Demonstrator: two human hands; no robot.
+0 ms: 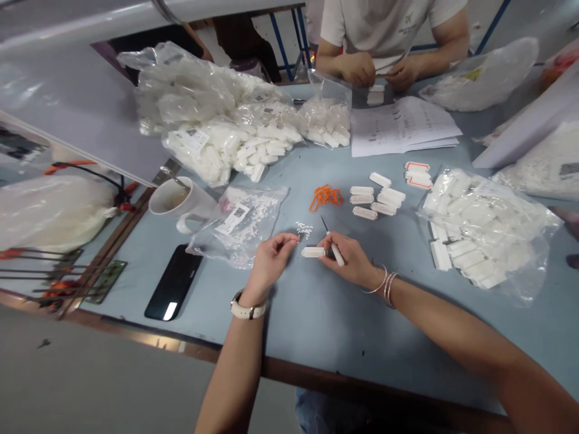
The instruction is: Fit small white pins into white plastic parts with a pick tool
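My left hand has its thumb and forefinger pinched together beside a small heap of tiny white pieces. Whatever sits between those fingertips is too small to make out. In my right hand are two things: a long white plastic housing, held by the fingertips just above the table, and a thin tool with a white handle and a dark, narrow shaft pointing away from me. Beyond the hands lie a pile of orange plastic frames and several loose white housings.
Bags of white parts stand at the back and right. On the left are a mug with a spoon, a phone and a bag of tiny pieces. Printed sheets lie before a co-worker opposite.
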